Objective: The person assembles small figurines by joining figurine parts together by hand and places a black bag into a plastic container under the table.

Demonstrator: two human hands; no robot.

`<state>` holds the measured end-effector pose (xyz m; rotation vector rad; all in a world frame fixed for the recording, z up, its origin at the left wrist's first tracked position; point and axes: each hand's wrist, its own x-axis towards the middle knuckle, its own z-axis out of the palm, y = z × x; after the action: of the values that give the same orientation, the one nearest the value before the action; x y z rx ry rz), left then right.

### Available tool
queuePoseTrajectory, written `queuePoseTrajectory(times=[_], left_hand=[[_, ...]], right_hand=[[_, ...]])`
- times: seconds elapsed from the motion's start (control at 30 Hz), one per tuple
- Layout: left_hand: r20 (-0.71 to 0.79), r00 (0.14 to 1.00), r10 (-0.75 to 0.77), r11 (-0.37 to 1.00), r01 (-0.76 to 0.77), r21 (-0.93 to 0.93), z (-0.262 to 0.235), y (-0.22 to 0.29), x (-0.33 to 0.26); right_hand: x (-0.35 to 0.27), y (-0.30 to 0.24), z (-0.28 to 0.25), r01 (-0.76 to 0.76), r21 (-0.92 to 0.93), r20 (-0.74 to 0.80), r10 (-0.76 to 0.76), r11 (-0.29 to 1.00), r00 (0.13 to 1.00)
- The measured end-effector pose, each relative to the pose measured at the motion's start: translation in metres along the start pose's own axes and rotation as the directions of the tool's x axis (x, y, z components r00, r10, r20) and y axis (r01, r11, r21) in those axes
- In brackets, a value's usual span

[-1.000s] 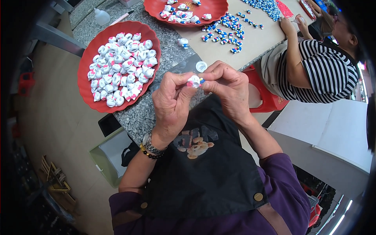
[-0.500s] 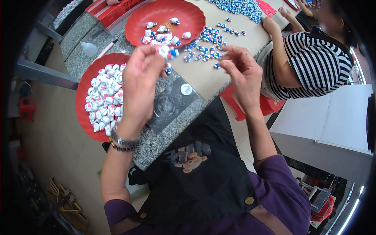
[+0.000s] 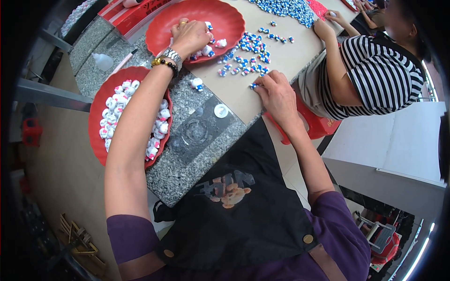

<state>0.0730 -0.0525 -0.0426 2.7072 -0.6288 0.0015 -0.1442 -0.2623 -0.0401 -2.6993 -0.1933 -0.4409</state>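
My left hand [image 3: 191, 38] reaches into the far red scalloped plate [image 3: 161, 28], over small white, pink and blue figurines [image 3: 206, 51]. Its fingertips point down and are mostly hidden, so whether they hold one is unclear. Above the table's front edge, my right hand [image 3: 279, 93] pinches a small blue-and-white figurine body [image 3: 253, 86] between thumb and forefinger. More such bodies [image 3: 253, 47] lie scattered just beyond it. One figurine with a white head [image 3: 197, 84] rests on the table between my hands. White figurine heads [image 3: 123, 99] fill the nearer red plate [image 3: 96, 126], partly behind my left forearm.
A round white disc [image 3: 221, 110] lies on a dark mat [image 3: 199, 133] near the edge. Left are a translucent bottle [image 3: 103, 61], a pen [image 3: 125, 60] and a red box [image 3: 124, 21]. A person in a striped top [image 3: 375, 79] works at the right, beside a large blue pile [image 3: 286, 10].
My left hand has moved from above the mat, where it held a figurine, away into the far plate. My right hand has come slightly down and left, and now pinches a blue body.
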Motion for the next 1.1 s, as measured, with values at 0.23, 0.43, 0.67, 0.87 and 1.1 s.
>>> queuePoseTrajectory(times=[0.23, 0.43, 0.67, 0.87, 1.1], left_hand=[[-0.536, 0.830, 0.155, 0.978, -0.205, -0.035, -0.029, 0.013, -0.046], [-0.305, 0.938, 0.166, 0.982, -0.186, -0.038, -0.110, -0.021, -0.192], [-0.192, 0.978, 0.086, 0.980, -0.049, 0.192, -0.076, -0.020, -0.267], [-0.154, 0.971, 0.184, 0.966, -0.150, 0.213, -0.067, -0.042, -0.250], [-0.061, 0.973, 0.223, 0.962, -0.209, 0.177, -0.067, -0.042, -0.250]], right_hand=[[0.002, 0.001, 0.000, 0.115, 0.072, 0.004, -0.115, 0.991, 0.993], [0.008, -0.005, -0.003, -0.079, 0.261, 0.074, 0.062, 0.962, 0.995], [0.007, -0.022, -0.019, -0.396, 0.742, 0.277, 0.290, 0.541, 0.916], [0.005, -0.049, -0.025, -0.389, 0.834, 0.320, 0.233, 0.391, 0.919], [-0.005, -0.064, -0.021, -0.237, 0.685, 0.247, 0.086, 0.689, 0.965]])
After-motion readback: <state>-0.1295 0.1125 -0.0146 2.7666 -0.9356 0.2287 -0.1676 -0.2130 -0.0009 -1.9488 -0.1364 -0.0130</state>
